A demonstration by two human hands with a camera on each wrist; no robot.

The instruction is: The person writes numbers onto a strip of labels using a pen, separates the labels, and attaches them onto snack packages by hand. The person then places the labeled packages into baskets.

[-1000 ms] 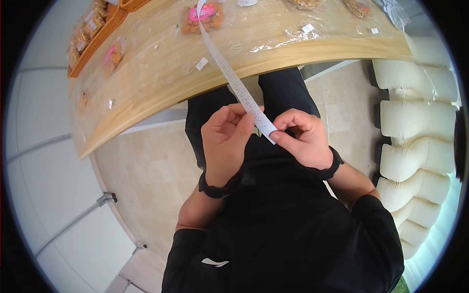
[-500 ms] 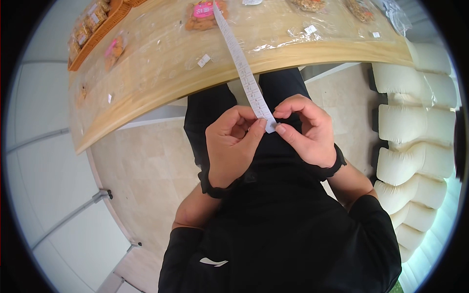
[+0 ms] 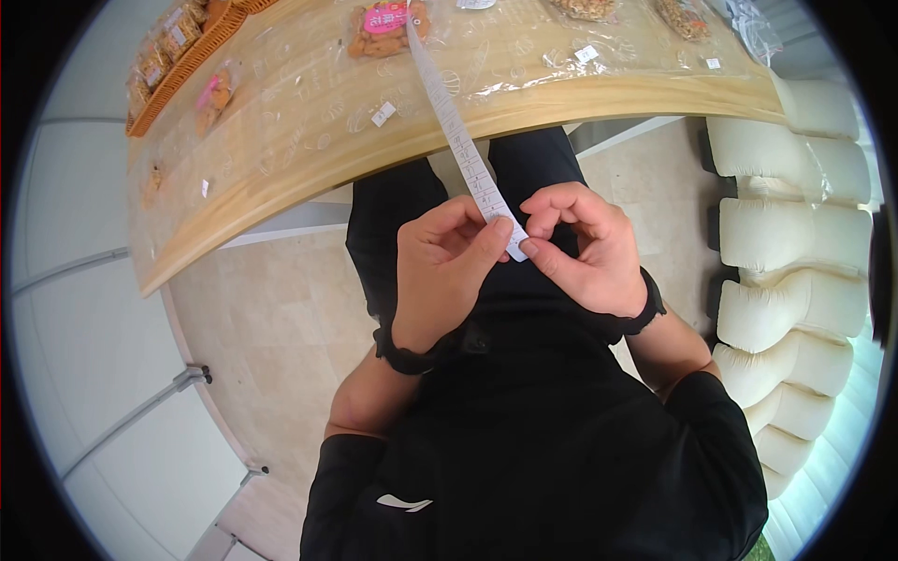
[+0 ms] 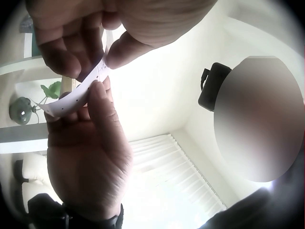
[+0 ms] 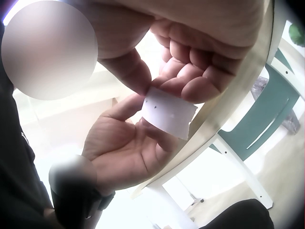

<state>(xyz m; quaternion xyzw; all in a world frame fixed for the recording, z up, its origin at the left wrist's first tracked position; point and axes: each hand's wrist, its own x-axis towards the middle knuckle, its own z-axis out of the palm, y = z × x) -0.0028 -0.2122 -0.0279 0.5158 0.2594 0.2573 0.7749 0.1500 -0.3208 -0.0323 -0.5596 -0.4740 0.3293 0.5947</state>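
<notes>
A long white paper strip [image 3: 463, 150] with printed marks and figures, like a measuring tape, runs from the table down to both hands in the head view. My left hand [image 3: 440, 271] pinches it close to its near end, thumb on the printed face and fingers behind. With thumb and a bent finger, my right hand [image 3: 594, 257] grips the corner of that end. In the left wrist view the strip [image 4: 71, 101] curves between the two hands. The right wrist view shows its pale, dotted end piece [image 5: 167, 114]. Both hands are over the lap, just short of the table edge.
The wooden table [image 3: 281, 178] has a clear plastic cover. On it lie a bag of brown snacks with a pink label [image 3: 379, 42], small white tags [image 3: 383, 114] and a wicker basket [image 3: 192, 75] of packets. A cream padded seat [image 3: 762, 234] stands at the right.
My left hand has shifted right, nearer the strip's end and my right hand. The strip's upper part has swung right over the snack bag. My right hand keeps hold of the end.
</notes>
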